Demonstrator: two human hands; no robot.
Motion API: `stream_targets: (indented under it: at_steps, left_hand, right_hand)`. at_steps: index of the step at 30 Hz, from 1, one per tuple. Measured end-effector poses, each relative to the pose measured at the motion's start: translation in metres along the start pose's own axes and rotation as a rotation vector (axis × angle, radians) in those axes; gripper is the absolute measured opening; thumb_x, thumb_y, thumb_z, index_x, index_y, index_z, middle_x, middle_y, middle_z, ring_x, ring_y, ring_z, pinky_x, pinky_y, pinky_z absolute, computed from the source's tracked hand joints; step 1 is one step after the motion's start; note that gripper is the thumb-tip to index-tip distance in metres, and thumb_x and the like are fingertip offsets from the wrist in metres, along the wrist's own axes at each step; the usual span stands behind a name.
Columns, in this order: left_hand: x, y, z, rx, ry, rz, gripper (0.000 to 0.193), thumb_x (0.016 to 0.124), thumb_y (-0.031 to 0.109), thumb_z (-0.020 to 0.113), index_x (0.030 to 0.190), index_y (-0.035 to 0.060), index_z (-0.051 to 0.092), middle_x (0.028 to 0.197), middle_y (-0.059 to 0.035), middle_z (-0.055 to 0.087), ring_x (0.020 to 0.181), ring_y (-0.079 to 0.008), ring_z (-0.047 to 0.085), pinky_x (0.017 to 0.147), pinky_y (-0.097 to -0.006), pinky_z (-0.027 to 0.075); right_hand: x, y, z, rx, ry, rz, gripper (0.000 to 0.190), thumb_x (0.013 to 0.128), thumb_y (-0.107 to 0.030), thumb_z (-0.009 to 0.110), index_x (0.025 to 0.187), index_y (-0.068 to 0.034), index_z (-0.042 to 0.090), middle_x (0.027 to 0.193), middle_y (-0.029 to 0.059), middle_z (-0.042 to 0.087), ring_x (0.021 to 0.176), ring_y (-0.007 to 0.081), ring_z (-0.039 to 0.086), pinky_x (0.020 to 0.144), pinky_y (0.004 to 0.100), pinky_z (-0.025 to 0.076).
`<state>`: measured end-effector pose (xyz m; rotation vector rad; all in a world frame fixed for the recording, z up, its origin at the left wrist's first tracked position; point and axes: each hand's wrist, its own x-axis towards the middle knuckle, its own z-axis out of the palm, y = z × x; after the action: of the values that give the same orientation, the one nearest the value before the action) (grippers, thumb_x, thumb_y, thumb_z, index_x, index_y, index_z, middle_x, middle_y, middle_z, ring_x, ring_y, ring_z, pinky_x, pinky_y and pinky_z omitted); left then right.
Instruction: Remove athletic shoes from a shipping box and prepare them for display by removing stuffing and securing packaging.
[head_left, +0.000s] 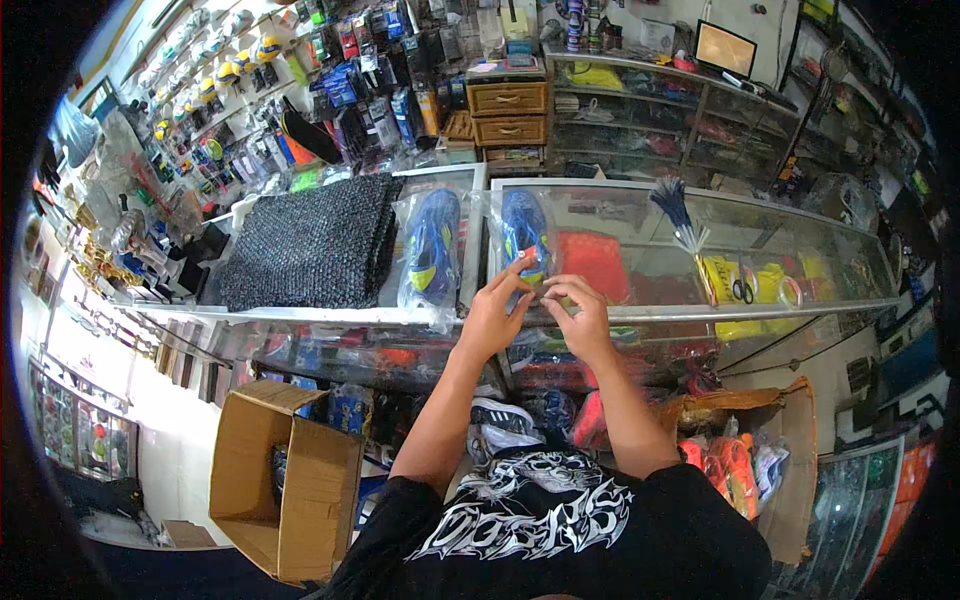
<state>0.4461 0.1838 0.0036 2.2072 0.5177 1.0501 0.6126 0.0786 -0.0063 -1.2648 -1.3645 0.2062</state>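
Note:
A blue and yellow-green sports shoe (523, 212) in a clear plastic bag (551, 225) lies on the glass counter in front of me. My left hand (496, 309) is at the shoe's heel end, its fingertips pinched at the bag's near end. An orange tag (529, 256) shows beside its index finger. My right hand (580, 310) pinches at the same end of the bag, fingertips close to the left ones. The thin film between the fingers is hard to make out. To the left, a matching bagged shoe (433, 244) rests on the adjoining counter.
A folded dark mesh fabric (311, 244) lies at the left. Rightward are a feather duster (679, 214), black-handled scissors (743, 287) and a tape roll (790, 290). Below the counter's metal front edge (660, 311) stand an open cardboard box (319, 487) and another box (795, 480) of bagged shoes.

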Motion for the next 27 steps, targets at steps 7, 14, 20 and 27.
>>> stream_targets:
  at_steps: [7,14,20,27]
  left_hand:
    - [-0.003,0.0,-0.004,0.021,-0.012,0.045,0.015,0.091,-0.001,0.071,0.101,-0.0017,0.06,0.153,-0.0234,0.06,0.141,-0.0435,0.057,0.111,-0.0474,0.05]
    - [-0.003,-0.004,-0.007,-0.02,-0.044,0.027,0.015,0.087,-0.002,0.068,0.096,-0.0029,0.056,0.156,-0.0251,0.057,0.143,-0.0435,0.055,0.114,-0.0463,0.048]
    - [-0.001,-0.003,-0.011,-0.025,-0.057,0.053,0.014,0.083,-0.003,0.067,0.09,-0.0038,0.055,0.157,-0.0259,0.056,0.144,-0.0456,0.054,0.114,-0.0466,0.048]
    - [0.0,-0.001,-0.021,-0.043,-0.141,0.087,0.012,0.084,-0.003,0.066,0.093,-0.0037,0.058,0.16,-0.0257,0.053,0.146,-0.0472,0.052,0.115,-0.048,0.048]
  right_hand:
    - [0.011,-0.006,-0.002,0.017,-0.066,0.06,0.01,0.094,-0.002,0.076,0.101,0.002,0.07,0.119,0.0135,0.074,0.102,0.0264,0.073,0.083,0.0354,0.057]
    - [0.018,-0.001,0.001,-0.027,-0.074,0.041,0.012,0.093,-0.004,0.076,0.101,0.002,0.069,0.114,0.0152,0.072,0.105,0.0341,0.071,0.091,0.0397,0.055]
    - [0.019,0.008,0.005,-0.05,-0.062,0.031,0.014,0.092,-0.004,0.078,0.1,0.001,0.069,0.117,0.0147,0.071,0.106,0.0335,0.071,0.092,0.0399,0.055]
    - [0.021,0.003,0.007,-0.083,-0.052,0.039,0.013,0.092,-0.005,0.078,0.101,0.0,0.069,0.128,0.0122,0.072,0.104,0.0314,0.072,0.085,0.0387,0.056]
